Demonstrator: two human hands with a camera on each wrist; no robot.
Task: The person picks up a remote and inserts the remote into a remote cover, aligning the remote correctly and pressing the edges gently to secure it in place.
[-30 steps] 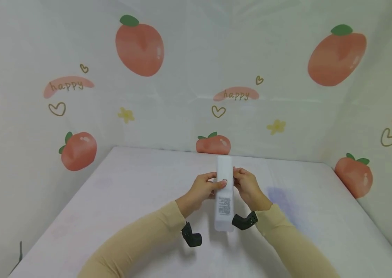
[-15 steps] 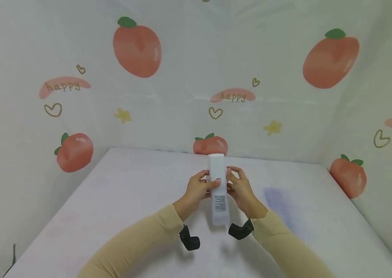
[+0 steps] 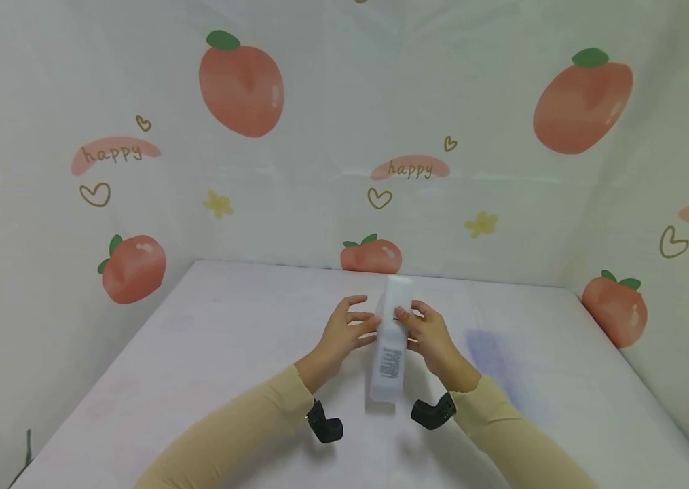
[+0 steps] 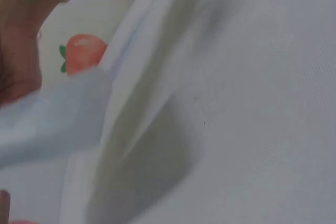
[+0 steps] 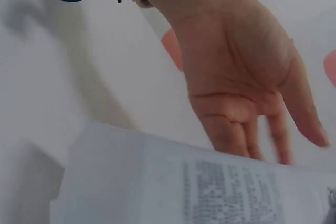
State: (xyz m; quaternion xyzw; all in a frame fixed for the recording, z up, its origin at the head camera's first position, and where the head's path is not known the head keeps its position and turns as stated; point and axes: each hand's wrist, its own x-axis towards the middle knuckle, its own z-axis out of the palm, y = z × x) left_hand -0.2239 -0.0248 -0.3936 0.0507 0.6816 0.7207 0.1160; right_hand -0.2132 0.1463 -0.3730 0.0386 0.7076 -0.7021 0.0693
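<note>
A long, narrow white box [image 3: 388, 367] with a block of small dark print stands roughly upright over the table, leaning a little. My right hand [image 3: 437, 339] grips its right side, thumb across the front face and other fingers partly hidden behind. On the box's left, my left hand [image 3: 344, 333] has its fingers spread and extended, their tips close to the edge; whether they touch it I cannot tell. In the right wrist view that left hand [image 5: 236, 66] shows its palm behind the printed box [image 5: 157, 182]. The left wrist view catches one blurred end of the box [image 4: 58, 114].
A white-covered table [image 3: 228, 326] lies under both hands, with a faint purple patch [image 3: 493, 360] at the right. Behind stands a white curtain [image 3: 320, 136] printed with peaches. Black wrist cameras [image 3: 324, 422] hang from both sleeves.
My left hand has let go of the box and drawn slightly left, fingers spreading. My right hand has taken hold, its thumb now on the front. The box has tilted and shifted slightly.
</note>
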